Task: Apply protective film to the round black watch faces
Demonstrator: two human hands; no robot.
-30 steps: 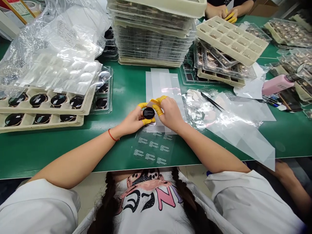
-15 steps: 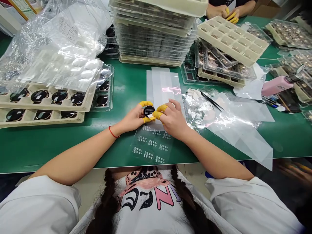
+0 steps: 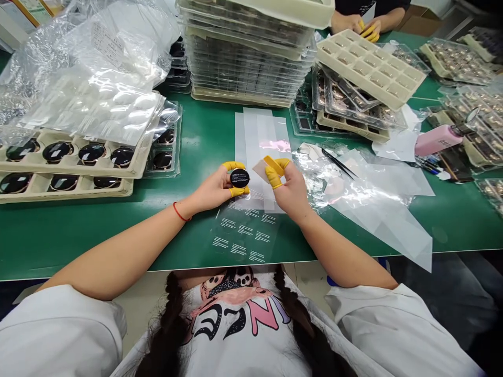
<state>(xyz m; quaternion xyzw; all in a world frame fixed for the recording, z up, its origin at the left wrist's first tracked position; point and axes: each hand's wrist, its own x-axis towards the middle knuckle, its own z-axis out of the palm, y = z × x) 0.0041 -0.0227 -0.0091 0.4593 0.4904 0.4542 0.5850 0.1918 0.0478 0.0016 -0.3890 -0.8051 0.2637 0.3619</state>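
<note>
My left hand [image 3: 214, 189], with yellow finger cots on thumb and finger, grips a round black watch face [image 3: 239, 178] by its edge. White printed text shows on its upper surface. To the right, my right hand [image 3: 291, 191] pinches a small flat pale card [image 3: 260, 168] between yellow-covered fingertips, apart from the watch face. Below both hands lies a clear film sheet [image 3: 240, 235] with several blocks of white print. Overlapping translucent sheets [image 3: 257, 133] lie beyond and partly under the hands.
Trays of black round pieces [image 3: 58, 153] stand left under plastic wrapping. A tall tray stack [image 3: 247, 68] rises ahead, with tilted trays [image 3: 371, 68] beside it. Black tweezers [image 3: 338, 163], film scraps and a pink bottle [image 3: 438, 140] lie right. Another person's hands [image 3: 365, 29] are across the table.
My right hand has drawn back to the right from the watch face and turned, with the pale card now plainly visible in its fingers. My left hand keeps the watch face nearly in place.
</note>
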